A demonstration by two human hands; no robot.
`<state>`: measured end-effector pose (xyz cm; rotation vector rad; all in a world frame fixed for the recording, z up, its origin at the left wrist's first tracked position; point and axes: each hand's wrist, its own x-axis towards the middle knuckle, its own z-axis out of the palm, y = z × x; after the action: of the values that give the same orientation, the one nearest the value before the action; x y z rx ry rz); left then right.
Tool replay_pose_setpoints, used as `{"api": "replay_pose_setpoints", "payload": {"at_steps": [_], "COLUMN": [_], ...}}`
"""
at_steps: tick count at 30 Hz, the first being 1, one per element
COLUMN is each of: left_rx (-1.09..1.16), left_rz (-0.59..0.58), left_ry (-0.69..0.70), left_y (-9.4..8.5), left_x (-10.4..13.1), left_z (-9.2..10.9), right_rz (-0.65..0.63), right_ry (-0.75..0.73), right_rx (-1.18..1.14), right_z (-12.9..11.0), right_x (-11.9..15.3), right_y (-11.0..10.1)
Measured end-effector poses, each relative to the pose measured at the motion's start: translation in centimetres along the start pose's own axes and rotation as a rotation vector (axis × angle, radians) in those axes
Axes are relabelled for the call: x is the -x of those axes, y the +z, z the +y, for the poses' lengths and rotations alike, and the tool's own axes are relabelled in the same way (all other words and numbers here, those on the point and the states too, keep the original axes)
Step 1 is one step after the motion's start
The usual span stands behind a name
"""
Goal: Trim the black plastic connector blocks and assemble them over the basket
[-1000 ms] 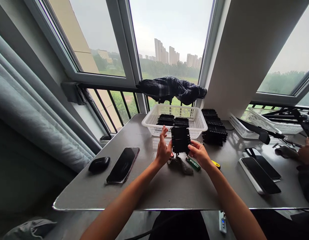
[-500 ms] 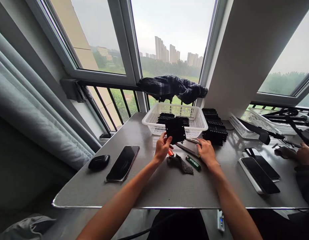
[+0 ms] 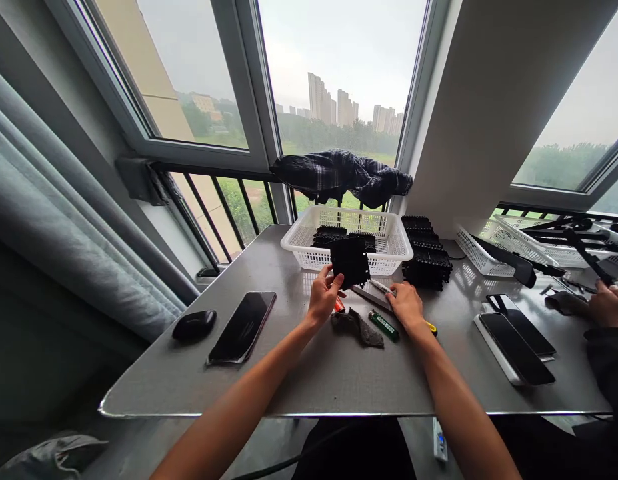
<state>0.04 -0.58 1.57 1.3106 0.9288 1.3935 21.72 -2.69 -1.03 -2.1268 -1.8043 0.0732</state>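
Note:
My left hand [image 3: 325, 293] is closed on a black square plastic panel [image 3: 349, 262] with toothed edges, holding it upright in front of the basket. Close to the panel's lower right corner, my right hand [image 3: 407, 305] grips a white marker pen [image 3: 379, 285], its tip pointing left. Under that hand lies a long, thin dark tool [image 3: 371, 298]; a yellow and black end [image 3: 431, 328] shows by my right wrist. A green lighter [image 3: 383, 325], a crumpled grey rag [image 3: 357, 327] and a small orange-red item [image 3: 339, 305] rest on the table between my arms.
A white plastic basket [image 3: 299, 257] holds more black panels. Stacked black panels [image 3: 425, 257] stand to its right. Phones lie at left [image 3: 243, 327] and right [image 3: 519, 347], with a black case [image 3: 194, 325] far left. Another person's hand [image 3: 609, 303] works at the right edge.
My right hand has shifted slightly left, bringing the marker nearer the panel's lower right corner. The yellow end by my wrist has come into sight. The panel stays in my left hand.

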Motion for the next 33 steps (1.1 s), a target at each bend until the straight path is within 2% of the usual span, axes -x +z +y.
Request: {"api": "replay_pose_setpoints", "payload": {"at_steps": [4,6,10,14,20,25,30,33], "left_rx": [0.008,0.009,0.009,0.008,-0.008,-0.017,-0.015,-0.02], "left_rz": [0.008,0.015,0.011,0.01,-0.028,-0.063,-0.101,-0.124], "left_ry": [-0.012,-0.014,-0.011,-0.01,-0.021,-0.021,-0.024,-0.033], "left_y": [-0.2,-0.3,-0.5,-0.4,-0.2,0.0,0.3,0.3], "left_x": [-0.1,-0.2,-0.3,-0.3,0.1,0.4,0.6,0.7], "left_z": [-0.1,-0.1,0.0,0.0,0.2,0.3,0.2,0.0], "right_rz": [0.026,0.098,0.381,0.507,0.495,0.441,0.462,0.418], "right_ry": [-0.015,-0.047,-0.22,-0.309,-0.435,-0.435,-0.366,-0.292], "right_rx": [-0.019,-0.101,-0.576,-0.902,-1.208,-1.456,-1.468,-1.382], "right_z": [-0.1,-0.2,-1.0,-2.0,-3.0,-3.5,-4.0,-4.2], "right_x": [0.2,0.4,1.3,2.2,3.0,3.0,3.2,3.6], "right_y": [-0.4,-0.9,-1.9,-2.5,-3.5,-4.1,-4.4,-4.3]}}
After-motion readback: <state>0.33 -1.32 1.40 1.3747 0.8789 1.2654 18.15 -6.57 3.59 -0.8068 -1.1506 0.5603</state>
